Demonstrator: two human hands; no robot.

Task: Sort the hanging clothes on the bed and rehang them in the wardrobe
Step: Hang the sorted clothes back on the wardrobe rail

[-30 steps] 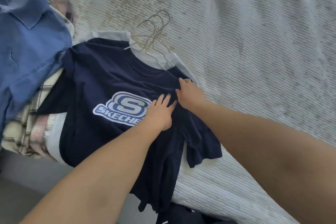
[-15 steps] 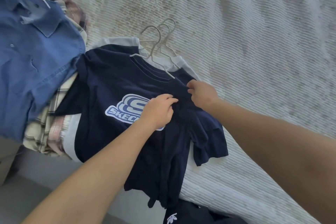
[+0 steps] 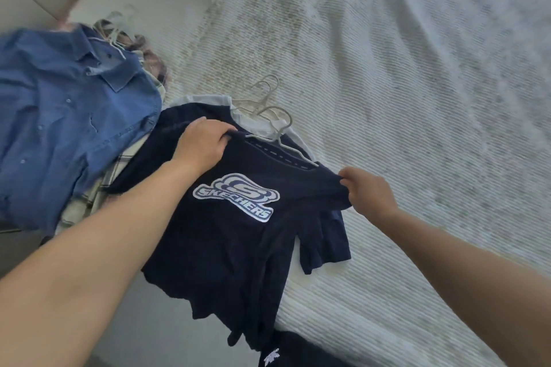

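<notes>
Across the middle of the head view, a navy T-shirt [image 3: 238,235] with a pale blue and white logo lies at the edge of the bed [image 3: 417,98], its lower hem drooping past the mattress edge toward the bottom of the frame. Both hands grip its shoulders. The left hand [image 3: 202,143], just left of centre, has its fingers curled round the fabric beside the collar, the thumb on top. The right hand [image 3: 368,192], right of centre, pinches the other shoulder seam, and the cloth is drawn taut between the two. A thin wire hanger [image 3: 283,140] sits inside the neck opening, its hook pointing toward the upper part of the frame. Under the navy shirt lies a white garment [image 3: 208,100], showing just above the collar, with more wire hangers [image 3: 265,92] resting on it. At the left, a blue denim shirt [image 3: 65,116] tops a second pile, blurred, with a pale checked shirt [image 3: 98,197] peeking out under it and more hanger hooks at its upper end. The bed's cover is white and ribbed, filling the right and upper frame. At the bottom edge, a dark garment [image 3: 286,354] with a small white emblem is partly cut off.
</notes>
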